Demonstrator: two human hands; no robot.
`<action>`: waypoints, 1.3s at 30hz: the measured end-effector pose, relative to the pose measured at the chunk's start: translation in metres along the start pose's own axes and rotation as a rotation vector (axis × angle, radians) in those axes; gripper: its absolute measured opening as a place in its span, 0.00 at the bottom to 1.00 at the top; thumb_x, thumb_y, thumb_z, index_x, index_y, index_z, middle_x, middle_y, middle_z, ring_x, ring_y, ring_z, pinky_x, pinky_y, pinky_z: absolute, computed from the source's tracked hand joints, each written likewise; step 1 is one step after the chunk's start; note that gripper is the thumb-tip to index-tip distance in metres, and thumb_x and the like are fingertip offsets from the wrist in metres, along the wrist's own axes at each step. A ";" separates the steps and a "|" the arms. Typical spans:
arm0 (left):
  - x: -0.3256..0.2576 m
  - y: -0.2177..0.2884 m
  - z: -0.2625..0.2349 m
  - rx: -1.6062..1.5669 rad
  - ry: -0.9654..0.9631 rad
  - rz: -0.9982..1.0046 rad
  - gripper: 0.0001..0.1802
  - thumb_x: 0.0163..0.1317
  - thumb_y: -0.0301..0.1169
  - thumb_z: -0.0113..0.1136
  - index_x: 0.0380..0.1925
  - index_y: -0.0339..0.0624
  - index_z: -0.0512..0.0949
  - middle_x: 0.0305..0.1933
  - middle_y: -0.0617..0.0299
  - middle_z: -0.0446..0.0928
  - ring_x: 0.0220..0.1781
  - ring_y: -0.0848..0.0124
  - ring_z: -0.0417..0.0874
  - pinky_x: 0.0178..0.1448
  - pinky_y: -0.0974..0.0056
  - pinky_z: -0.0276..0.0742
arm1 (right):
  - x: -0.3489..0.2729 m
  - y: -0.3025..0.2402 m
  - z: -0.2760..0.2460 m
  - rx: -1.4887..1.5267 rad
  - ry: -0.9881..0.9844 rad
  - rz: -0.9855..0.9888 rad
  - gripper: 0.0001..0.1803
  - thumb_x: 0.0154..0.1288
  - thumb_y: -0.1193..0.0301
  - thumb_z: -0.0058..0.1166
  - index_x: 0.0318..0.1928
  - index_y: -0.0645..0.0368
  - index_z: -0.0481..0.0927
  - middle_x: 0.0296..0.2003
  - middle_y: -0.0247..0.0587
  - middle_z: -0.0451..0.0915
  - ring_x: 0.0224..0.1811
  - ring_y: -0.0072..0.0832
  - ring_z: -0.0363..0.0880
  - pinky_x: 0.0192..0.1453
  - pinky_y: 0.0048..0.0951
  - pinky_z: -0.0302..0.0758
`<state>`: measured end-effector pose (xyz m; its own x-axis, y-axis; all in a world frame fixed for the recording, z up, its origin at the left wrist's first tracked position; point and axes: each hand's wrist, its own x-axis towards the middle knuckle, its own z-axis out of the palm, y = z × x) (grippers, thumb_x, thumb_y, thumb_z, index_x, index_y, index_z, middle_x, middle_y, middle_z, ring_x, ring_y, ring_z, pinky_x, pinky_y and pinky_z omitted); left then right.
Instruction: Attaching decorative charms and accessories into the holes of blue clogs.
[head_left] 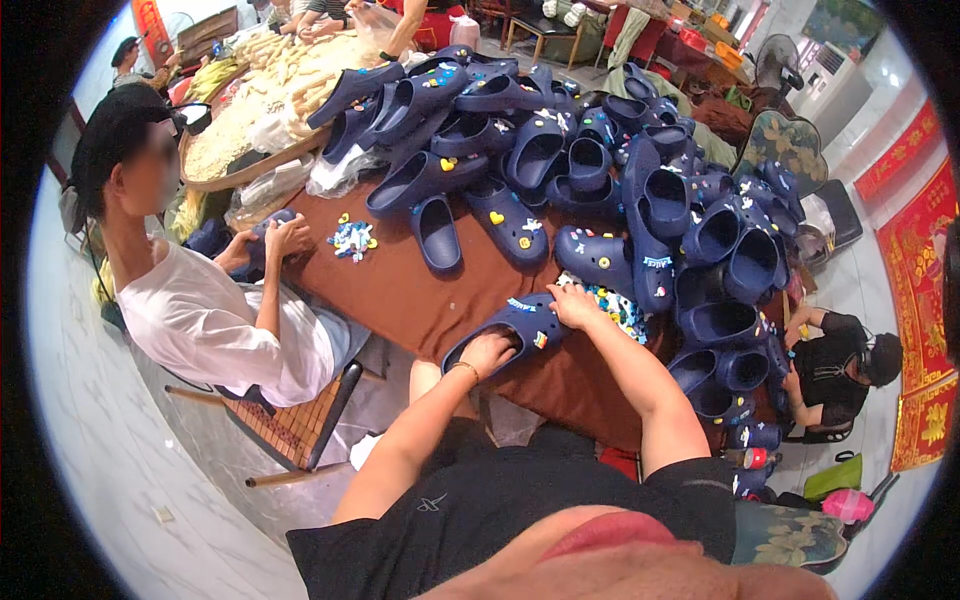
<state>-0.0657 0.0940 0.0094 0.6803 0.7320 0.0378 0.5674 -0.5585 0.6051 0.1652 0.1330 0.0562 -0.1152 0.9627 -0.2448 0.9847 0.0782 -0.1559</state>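
A navy blue foam clog [485, 337] with small colourful charms on its upper lies at the near table edge, toe pointing right. My left hand [488, 352] reaches into its foot opening and holds it; the fingertips are hidden inside. At the toe, my right hand [573, 306] grips the clog with bent fingers; whether a small charm is also between them is not visible. Right beside that hand is a pile of loose charms [622, 310] in white, blue, green and yellow. Another decorated navy clog [597, 255] rests just beyond my right hand.
A large heap of navy clogs [535, 150] covers the far and right parts of the brown-covered table [385, 290]. A smaller charm pile [352, 240] lies at left, near a seated person [240, 320] handling a clog. Another person [840, 365] sits at right. Corn cobs [290, 70] fill the far left.
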 end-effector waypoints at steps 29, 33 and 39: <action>0.030 0.055 0.037 -0.249 0.834 -0.130 0.25 0.52 0.30 0.51 0.48 0.26 0.60 0.49 0.36 0.64 0.53 0.44 0.64 0.57 0.53 0.60 | -0.153 -0.089 0.076 0.993 0.179 0.087 0.30 0.47 0.69 0.60 0.48 0.63 0.59 0.36 0.40 0.73 0.37 0.21 0.74 0.40 0.24 0.72; 0.028 0.082 0.016 -0.389 0.693 -0.086 0.23 0.52 0.28 0.51 0.47 0.27 0.62 0.47 0.36 0.65 0.51 0.44 0.66 0.55 0.53 0.61 | -0.152 -0.094 0.079 1.281 0.440 -0.002 0.33 0.43 0.66 0.62 0.48 0.63 0.61 0.36 0.45 0.74 0.39 0.31 0.73 0.42 0.32 0.70; 0.004 0.130 -0.030 -0.377 0.673 0.368 0.21 0.51 0.21 0.50 0.48 0.35 0.66 0.44 0.50 0.70 0.44 0.60 0.73 0.47 0.62 0.70 | -0.133 -0.062 0.031 1.179 0.847 -0.017 0.27 0.47 0.74 0.50 0.51 0.65 0.63 0.42 0.48 0.73 0.45 0.35 0.72 0.50 0.33 0.67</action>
<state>-0.0036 0.0358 0.1117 0.3028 0.6720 0.6758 0.0905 -0.7262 0.6815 0.1157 -0.0079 0.0689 0.3963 0.8576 0.3277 0.2582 0.2385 -0.9362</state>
